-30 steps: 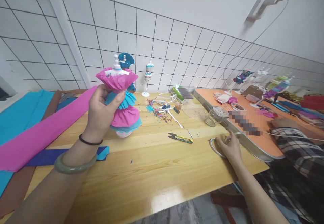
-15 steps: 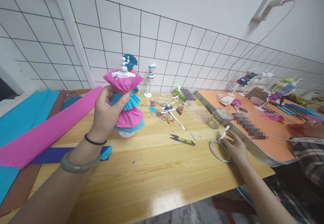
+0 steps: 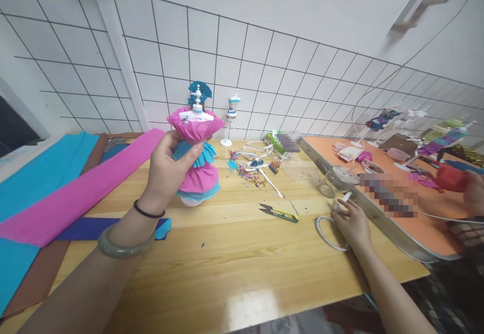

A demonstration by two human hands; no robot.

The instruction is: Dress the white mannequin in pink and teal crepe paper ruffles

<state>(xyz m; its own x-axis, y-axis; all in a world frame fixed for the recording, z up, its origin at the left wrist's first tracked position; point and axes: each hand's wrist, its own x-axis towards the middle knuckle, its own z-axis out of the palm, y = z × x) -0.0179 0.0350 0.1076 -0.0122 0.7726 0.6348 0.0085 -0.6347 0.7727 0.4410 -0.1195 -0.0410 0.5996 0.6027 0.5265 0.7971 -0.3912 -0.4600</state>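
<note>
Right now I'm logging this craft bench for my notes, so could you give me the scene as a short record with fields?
Left hand: left hand grips the paper-dressed mannequin at its waist, its base on the wooden table
Right hand: right hand pinches the white tape end of the tape roll lying flat
Between the hands: thread snips
Left side: pink crepe paper over blue sheets
Behind: paper scraps, wire grid wall

Pink-and-teal paper dress (image 3: 196, 157), orange tray (image 3: 427, 223)
</note>
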